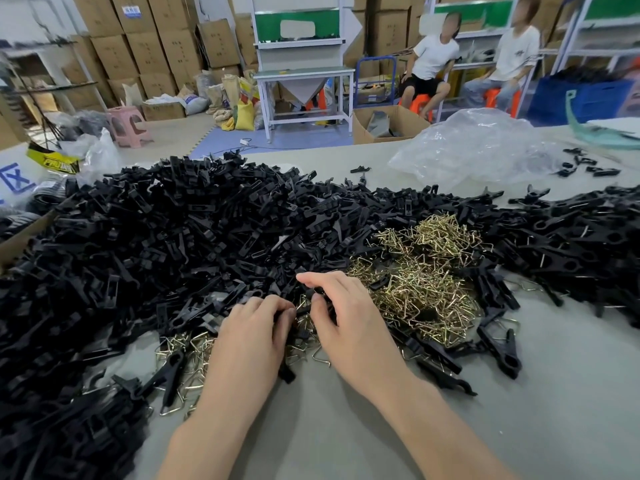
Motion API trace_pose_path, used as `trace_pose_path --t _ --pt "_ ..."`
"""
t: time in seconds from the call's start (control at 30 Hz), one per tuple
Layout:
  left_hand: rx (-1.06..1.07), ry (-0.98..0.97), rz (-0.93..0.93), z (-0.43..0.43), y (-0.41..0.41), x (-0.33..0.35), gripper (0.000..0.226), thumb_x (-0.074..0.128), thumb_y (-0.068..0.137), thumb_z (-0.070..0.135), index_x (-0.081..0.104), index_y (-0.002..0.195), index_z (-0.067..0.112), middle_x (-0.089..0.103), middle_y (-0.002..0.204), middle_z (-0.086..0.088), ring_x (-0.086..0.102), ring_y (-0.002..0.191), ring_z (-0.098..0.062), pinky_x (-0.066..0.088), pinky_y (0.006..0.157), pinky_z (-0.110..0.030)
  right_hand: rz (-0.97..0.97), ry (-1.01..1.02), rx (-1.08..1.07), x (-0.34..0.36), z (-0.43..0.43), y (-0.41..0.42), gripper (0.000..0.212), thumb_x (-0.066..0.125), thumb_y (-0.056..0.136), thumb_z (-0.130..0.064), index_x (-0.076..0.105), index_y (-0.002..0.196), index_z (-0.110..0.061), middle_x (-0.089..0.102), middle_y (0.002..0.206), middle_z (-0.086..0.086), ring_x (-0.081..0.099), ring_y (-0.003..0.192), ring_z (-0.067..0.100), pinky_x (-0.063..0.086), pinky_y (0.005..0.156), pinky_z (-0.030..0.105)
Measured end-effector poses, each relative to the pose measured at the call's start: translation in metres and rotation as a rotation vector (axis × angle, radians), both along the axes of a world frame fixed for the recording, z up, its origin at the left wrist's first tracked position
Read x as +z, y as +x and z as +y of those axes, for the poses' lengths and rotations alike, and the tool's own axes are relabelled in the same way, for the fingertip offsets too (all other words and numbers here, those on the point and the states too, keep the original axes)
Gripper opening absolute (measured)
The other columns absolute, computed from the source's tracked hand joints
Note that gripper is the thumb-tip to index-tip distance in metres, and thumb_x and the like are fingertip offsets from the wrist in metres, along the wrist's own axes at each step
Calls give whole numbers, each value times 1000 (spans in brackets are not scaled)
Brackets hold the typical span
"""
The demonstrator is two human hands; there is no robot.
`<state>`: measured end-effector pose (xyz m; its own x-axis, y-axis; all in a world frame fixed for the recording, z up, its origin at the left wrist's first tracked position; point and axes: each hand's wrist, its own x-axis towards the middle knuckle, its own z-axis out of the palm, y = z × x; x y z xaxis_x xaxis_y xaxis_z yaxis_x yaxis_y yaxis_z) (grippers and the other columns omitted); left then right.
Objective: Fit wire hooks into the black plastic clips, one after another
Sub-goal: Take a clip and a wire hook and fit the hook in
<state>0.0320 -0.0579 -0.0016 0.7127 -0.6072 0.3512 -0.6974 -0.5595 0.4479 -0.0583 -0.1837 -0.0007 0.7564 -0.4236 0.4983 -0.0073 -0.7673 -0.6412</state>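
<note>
A big heap of black plastic clips (180, 237) covers the left and middle of the table. A pile of brass-coloured wire hooks (419, 282) lies to its right. My left hand (252, 337) and my right hand (346, 317) meet at the near edge of the heap. The left fingers curl round a black clip (287, 372) whose end sticks out below the hand. My right thumb and fingers pinch a small black part (317, 292) between the two hands, index finger stretched out. What lies under the fingers is hidden.
More clips with hooks fitted (571, 244) are heaped at the right. A crumpled clear plastic bag (478, 147) lies at the back right of the grey table (346, 427). Two people sit on orange stools behind; boxes and workbenches fill the background.
</note>
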Motion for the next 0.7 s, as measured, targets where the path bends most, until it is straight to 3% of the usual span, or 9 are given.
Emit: trace_pose_path --t 0.13,0.37,0.43,0.53,0.6,0.7 --pt "18 -44 -27 2 -4 2 21 44 99 41 59 104 26 59 96 6 61 79 -25 51 70 -44 0 0 3 0 1 -1 34 50 102 -11 61 132 -24 62 119 -11 50 114 7 38 102 20" --pt "68 -171 6 2 -2 0 14 43 102 36 52 99 26 63 88 7 61 75 -24 49 71 -45 29 -39 49 -1 3 -3 30 50 103 -24 61 131 -26 60 121 -16 46 119 1 36 105 20" --pt "93 -273 35 2 0 0 16 40 101 41 52 99 30 63 81 9 61 72 -19 47 67 -41 68 -52 80 -2 3 -3 31 47 105 -36 60 132 -29 58 125 -18 42 124 0 33 108 21" --pt "91 -414 129 1 0 3 16 37 98 51 50 96 41 63 74 13 58 63 -8 40 55 -21 88 -65 106 -2 2 -3 38 46 103 -49 60 133 -29 57 128 -18 39 127 -2 33 111 25" --pt "68 -468 165 0 -2 4 12 40 100 50 50 95 44 65 82 20 58 60 -8 43 53 -21 70 -61 125 -1 3 -2 37 48 101 -51 63 129 -30 59 124 -20 42 125 -2 35 111 26" --pt "48 -536 210 -3 -6 5 14 40 100 51 52 97 46 66 80 16 56 56 -8 45 49 -24 37 12 159 2 3 -1 30 53 99 -50 66 122 -34 64 116 -22 48 118 -4 37 105 23"
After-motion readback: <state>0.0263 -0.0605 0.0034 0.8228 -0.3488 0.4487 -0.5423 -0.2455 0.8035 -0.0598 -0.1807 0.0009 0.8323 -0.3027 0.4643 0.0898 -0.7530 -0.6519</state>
